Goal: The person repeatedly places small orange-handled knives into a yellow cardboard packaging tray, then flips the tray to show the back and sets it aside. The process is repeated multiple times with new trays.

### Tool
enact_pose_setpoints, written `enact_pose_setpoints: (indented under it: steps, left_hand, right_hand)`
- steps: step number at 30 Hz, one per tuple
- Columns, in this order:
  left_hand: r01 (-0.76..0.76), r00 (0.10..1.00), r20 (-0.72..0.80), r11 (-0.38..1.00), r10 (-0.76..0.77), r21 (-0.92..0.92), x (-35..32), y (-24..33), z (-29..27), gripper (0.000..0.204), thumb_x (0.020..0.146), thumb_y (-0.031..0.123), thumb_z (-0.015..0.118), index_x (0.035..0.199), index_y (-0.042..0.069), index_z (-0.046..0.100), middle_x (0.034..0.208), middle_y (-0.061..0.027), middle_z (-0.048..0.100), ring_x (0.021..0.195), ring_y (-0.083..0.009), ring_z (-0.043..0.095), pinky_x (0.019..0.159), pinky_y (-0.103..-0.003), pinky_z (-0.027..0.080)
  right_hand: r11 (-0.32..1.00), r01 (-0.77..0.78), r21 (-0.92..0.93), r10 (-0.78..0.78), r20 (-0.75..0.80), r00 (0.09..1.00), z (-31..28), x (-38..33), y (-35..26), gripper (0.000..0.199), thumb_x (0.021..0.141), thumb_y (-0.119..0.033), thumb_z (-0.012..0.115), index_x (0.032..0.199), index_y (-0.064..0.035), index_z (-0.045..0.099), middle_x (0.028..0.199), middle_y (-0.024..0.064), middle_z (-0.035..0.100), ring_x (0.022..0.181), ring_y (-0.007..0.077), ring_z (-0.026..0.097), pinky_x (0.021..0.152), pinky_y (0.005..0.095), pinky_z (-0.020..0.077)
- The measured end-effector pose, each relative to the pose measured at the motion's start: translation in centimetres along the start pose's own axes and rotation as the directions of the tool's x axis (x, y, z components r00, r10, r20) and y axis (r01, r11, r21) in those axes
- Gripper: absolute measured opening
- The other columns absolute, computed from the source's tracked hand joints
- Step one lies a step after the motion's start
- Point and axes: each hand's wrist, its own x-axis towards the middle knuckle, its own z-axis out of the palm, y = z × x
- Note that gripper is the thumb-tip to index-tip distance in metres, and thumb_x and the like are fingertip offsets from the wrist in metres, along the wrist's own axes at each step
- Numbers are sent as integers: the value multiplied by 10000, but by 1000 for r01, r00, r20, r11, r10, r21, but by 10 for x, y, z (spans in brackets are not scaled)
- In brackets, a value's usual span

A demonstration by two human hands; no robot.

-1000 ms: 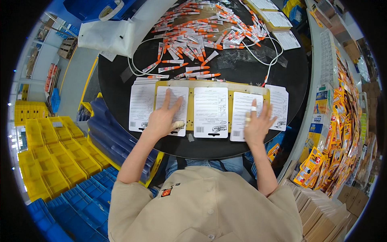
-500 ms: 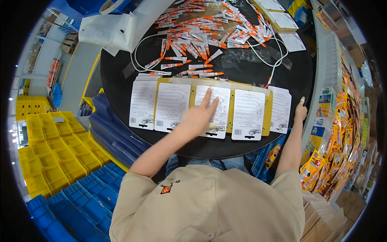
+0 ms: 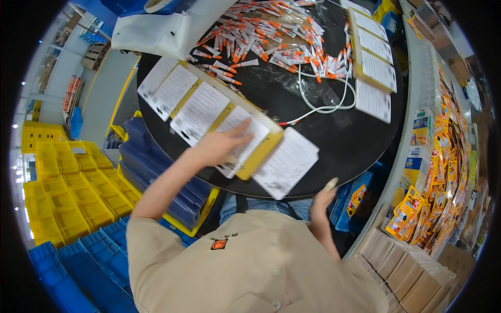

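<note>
White printed sheets (image 3: 201, 112) on yellow cards cross the black table (image 3: 344, 141); beyond them lie orange-capped white tubes (image 3: 261, 36).

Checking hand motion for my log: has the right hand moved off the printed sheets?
Yes. The right hand has drawn back off the printed sheets to the round black table edge.

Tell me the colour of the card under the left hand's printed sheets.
Yellow card, seen best in the head view beside the left hand.

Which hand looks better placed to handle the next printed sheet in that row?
Left, probably. The left hand already lies flat on a sheet in the row, while the right hand hangs off the table edge, touching no sheet.
</note>
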Motion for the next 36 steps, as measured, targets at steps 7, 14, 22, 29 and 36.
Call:
enact_pose_setpoints:
  steps: [7, 14, 22, 29, 36]
  left_hand:
    - [195, 916, -351, 980, -193, -30, -32, -56, -70, 538, 751, -33, 531, 1268, 110, 554, 1462, -154, 366, 931, -335, 651, 765, -398, 536]
    - [266, 893, 22, 487, -450, -832, -18, 43, -8, 168, 842, -23, 524, 995, -32, 593, 752, -175, 635, 612, -228, 670, 592, -336, 524]
    - [305, 461, -276, 443, -843, -843, -40, 6, 46, 99, 823, -3, 573, 897, -15, 637, 999, -175, 660, 570, -196, 653, 526, -320, 514]
    - [236, 472, -136, 273, -871, -933, -68, -86, 44, 138, 890, 32, 553, 960, -46, 642, 819, -110, 647, 497, -112, 569, 479, -267, 487]
    - [158, 379, -445, 531, -811, -833, -87, -90, 18, 214, 967, 97, 469, 1102, -33, 574, 1095, -117, 591, 767, -155, 654, 597, -249, 502]
  right_hand:
    - [989, 112, 92, -135, 863, 486, -38, -49, -75, 256, 979, -208, 490, 992, -4, 645, 678, 67, 638, 557, 124, 626, 516, 263, 501]
    - [710, 486, -511, -660, -242, 711, -20, 137, -106, 517, 952, -308, 519, 1320, 47, 440, 1266, 255, 524, 1183, 406, 471, 1009, 405, 372]
    - [982, 176, -64, -186, -251, 950, -8, 106, -20, 674, 988, -464, 379, 1205, 168, 465, 1179, 361, 532, 1052, 477, 523, 928, 437, 414]
    - [879, 444, -177, -469, -148, 870, 3, 16, -11, 595, 952, -190, 487, 1392, 125, 239, 1382, 344, 341, 1277, 441, 362, 1089, 411, 261]
    - [-273, 843, -463, -684, 709, 168, -26, 14, -124, 554, 846, -317, 632, 1365, -174, 502, 1499, 118, 332, 1427, 325, 199, 1117, 613, 61]
